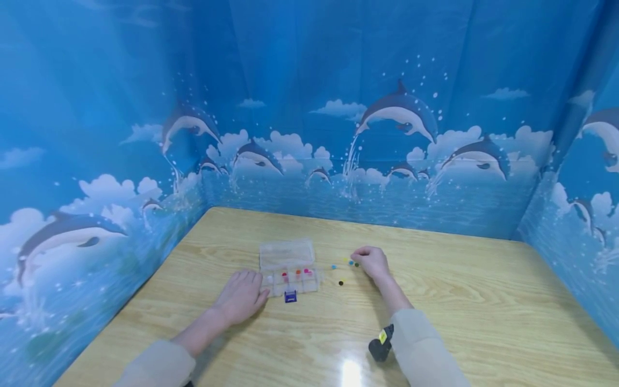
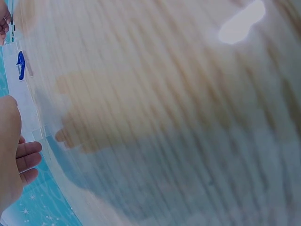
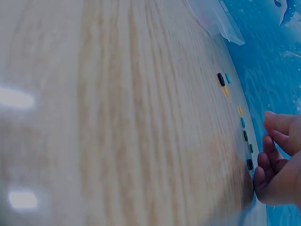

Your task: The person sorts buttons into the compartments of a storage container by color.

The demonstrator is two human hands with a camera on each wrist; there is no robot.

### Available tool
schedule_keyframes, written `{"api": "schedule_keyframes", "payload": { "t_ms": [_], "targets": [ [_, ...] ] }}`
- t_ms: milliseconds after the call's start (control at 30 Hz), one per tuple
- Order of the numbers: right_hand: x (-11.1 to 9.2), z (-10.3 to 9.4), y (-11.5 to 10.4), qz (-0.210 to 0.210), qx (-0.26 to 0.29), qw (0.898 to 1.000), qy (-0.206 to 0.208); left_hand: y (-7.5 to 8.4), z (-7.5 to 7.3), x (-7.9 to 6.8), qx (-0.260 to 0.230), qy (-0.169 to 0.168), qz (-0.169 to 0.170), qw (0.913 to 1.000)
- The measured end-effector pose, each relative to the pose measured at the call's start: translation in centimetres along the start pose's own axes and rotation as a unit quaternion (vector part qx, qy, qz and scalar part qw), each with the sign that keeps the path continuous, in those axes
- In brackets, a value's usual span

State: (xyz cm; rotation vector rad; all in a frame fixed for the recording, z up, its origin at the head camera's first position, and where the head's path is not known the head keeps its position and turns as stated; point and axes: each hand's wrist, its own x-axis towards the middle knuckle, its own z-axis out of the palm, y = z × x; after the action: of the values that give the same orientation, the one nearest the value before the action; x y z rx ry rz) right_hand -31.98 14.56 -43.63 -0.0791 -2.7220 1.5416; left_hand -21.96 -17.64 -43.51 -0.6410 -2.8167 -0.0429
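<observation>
A clear plastic compartment box (image 1: 303, 286) lies with its clear lid (image 1: 286, 253) folded back. Red, orange, pink and white small pieces sit in its back row. My left hand (image 1: 242, 296) rests at the box's left end, fingers extended and thumb along the front corner. A small dark-blue plastic piece (image 1: 290, 296) is at the box's front edge. My right hand (image 1: 373, 262) is over the loose small discs, thumb and index fingertips brought together; I cannot tell whether they pinch a disc. Near it are a blue disc (image 1: 351, 263) and a dark green disc (image 1: 357, 264).
Between box and right hand lie another blue disc (image 1: 334, 267) and a black disc (image 1: 340, 283) with a yellow one beside it. The wood-grain table (image 1: 464, 301) meets a blue dolphin-print curtain (image 1: 300, 107) at the back and sides. A black wrist device (image 1: 380, 349) hangs at the right sleeve.
</observation>
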Motion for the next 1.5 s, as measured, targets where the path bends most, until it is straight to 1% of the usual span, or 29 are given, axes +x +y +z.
{"api": "schedule_keyframes", "payload": {
  "t_ms": [200, 533, 667, 767, 900, 1067, 1300, 1500],
  "targets": [
    [-0.1, -0.25, -0.04, 0.005, -0.019, 1.0, 0.003, -0.02, -0.03, 0.08, -0.001, -0.001, -0.001, 1.0],
    [0.23, 0.12, 0.19, 0.005, -0.049, 0.999, -0.001, -0.01, -0.03, 0.19, 0.0, -0.01, -0.005, 0.9999],
    [0.28, 0.16, 0.24, -0.001, -0.071, 0.997, -0.005, -0.04, 0.0, 0.2, 0.001, -0.008, -0.004, 1.0],
    [0.28, 0.23, 0.37, -0.007, -0.097, 0.995, -0.006, -0.04, 0.0, 0.23, 0.0, -0.006, -0.004, 1.0],
    [0.32, 0.39, 0.42, -0.014, -0.128, 0.992, -0.002, -0.04, -0.01, 0.24, -0.002, -0.006, -0.005, 1.0],
    [0.34, 0.51, 0.31, -0.015, -0.15, 0.988, 0.004, -0.02, -0.04, 0.24, 0.0, -0.008, -0.006, 0.9999],
    [0.28, 0.63, 0.27, -0.01, -0.167, 0.986, 0.002, 0.05, -0.07, 0.16, -0.003, -0.011, -0.009, 0.9999],
    [0.26, 0.64, 0.22, -0.005, -0.176, 0.984, -0.003, 0.03, 0.02, 0.04, -0.001, -0.004, -0.006, 1.0]
  ]
}}
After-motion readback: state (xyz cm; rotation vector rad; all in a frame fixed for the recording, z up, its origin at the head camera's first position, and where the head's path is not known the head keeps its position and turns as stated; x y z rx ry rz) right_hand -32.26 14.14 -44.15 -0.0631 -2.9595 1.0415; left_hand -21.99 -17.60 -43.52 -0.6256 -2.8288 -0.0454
